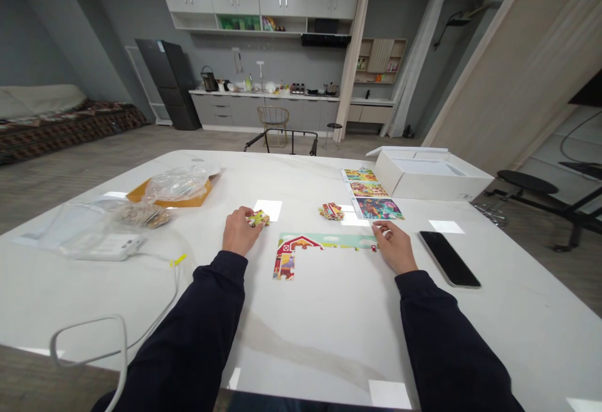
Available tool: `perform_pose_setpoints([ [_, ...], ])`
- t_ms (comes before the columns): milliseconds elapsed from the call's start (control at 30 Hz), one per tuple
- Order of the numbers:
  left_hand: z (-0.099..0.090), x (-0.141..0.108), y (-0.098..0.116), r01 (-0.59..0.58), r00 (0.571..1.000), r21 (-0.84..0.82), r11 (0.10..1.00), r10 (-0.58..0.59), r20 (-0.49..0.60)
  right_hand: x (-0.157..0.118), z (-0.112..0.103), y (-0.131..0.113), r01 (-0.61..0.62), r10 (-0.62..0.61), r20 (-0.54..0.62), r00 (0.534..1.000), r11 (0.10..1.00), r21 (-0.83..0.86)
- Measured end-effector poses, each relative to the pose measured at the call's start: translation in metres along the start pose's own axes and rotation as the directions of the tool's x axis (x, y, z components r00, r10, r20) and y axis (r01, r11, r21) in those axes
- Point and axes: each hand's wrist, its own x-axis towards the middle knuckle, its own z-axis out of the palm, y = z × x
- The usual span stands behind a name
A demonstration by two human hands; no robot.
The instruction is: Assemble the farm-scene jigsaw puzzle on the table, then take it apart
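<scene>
My left hand (241,231) is closed on a small bunch of jigsaw puzzle pieces (259,217), green and yellow, just above the table. My right hand (394,246) has its fingers bent together at the right end of a joined puzzle strip (338,241), on what looks like its end piece. The fingers partly cover that end. The strip forms a corner: a pale sky row along the top and a red barn down the left side. Beyond it lies a loose pile of puzzle pieces (332,211).
A picture sheet (364,189) lies beside an open white box (430,174). A black phone (449,258) is right of my right hand. On the left are an orange tray with clear plastic (181,186), bagged pieces (141,214), a white charger (110,246) and its looping cable (89,322).
</scene>
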Motion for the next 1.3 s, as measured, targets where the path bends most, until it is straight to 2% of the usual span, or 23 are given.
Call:
perform_pose_setpoints([
  [100,-0.005,-0.008,0.027,-0.118,0.993,-0.150,0.982,0.113,-0.043,-0.001,0.001,-0.012,-0.025,0.022,0.025,0.999,0.991,0.130],
  [167,-0.005,-0.022,0.059,-0.217,0.974,-0.317,0.923,0.226,-0.010,-0.006,0.004,-0.028,-0.065,0.020,0.147,0.989,0.950,0.306],
  [233,-0.003,-0.041,0.094,-0.286,0.940,-0.430,0.856,0.338,0.047,-0.014,0.011,-0.047,-0.128,-0.032,0.316,0.948,0.873,0.471],
  [300,0.002,-0.060,0.124,-0.324,0.904,-0.487,0.811,0.418,0.094,-0.021,0.019,-0.062,-0.190,-0.088,0.424,0.901,0.800,0.569],
  [400,0.010,-0.080,0.150,-0.378,0.855,-0.512,0.772,0.503,0.128,-0.023,0.021,-0.067,-0.282,-0.045,0.498,0.866,0.780,0.559],
  [467,0.014,-0.085,0.153,-0.399,0.831,-0.508,0.764,0.535,0.152,-0.017,0.011,-0.054,-0.329,0.064,0.473,0.879,0.800,0.502],
  [567,0.019,-0.085,0.145,-0.422,0.792,-0.487,0.765,0.572,0.213,-0.008,-0.014,-0.022,-0.372,0.239,0.338,0.910,0.830,0.416],
  [600,0.021,-0.085,0.141,-0.433,0.776,-0.470,0.769,0.583,0.240,-0.006,-0.022,-0.011,-0.387,0.277,0.306,0.911,0.832,0.398],
  [667,0.026,-0.085,0.133,-0.456,0.744,-0.423,0.783,0.596,0.302,-0.006,-0.034,0.005,-0.433,0.322,0.326,0.889,0.824,0.366],
  [767,0.035,-0.087,0.127,-0.472,0.709,-0.364,0.803,0.591,0.385,-0.009,-0.038,0.014,-0.462,0.341,0.384,0.858,0.839,0.287],
  [867,0.041,-0.089,0.124,-0.479,0.690,-0.340,0.809,0.587,0.424,-0.011,-0.036,0.016,-0.433,0.346,0.362,0.866,0.880,0.196],
  [1067,0.042,-0.088,0.124,-0.491,0.690,-0.321,0.810,0.587,0.424,-0.010,-0.033,0.025,-0.360,0.303,0.313,0.900,0.922,0.143],
  [1300,0.041,-0.089,0.125,-0.482,0.705,-0.334,0.810,0.585,0.401,-0.011,-0.033,0.020,-0.210,0.234,0.225,0.946,0.969,-0.128],
])
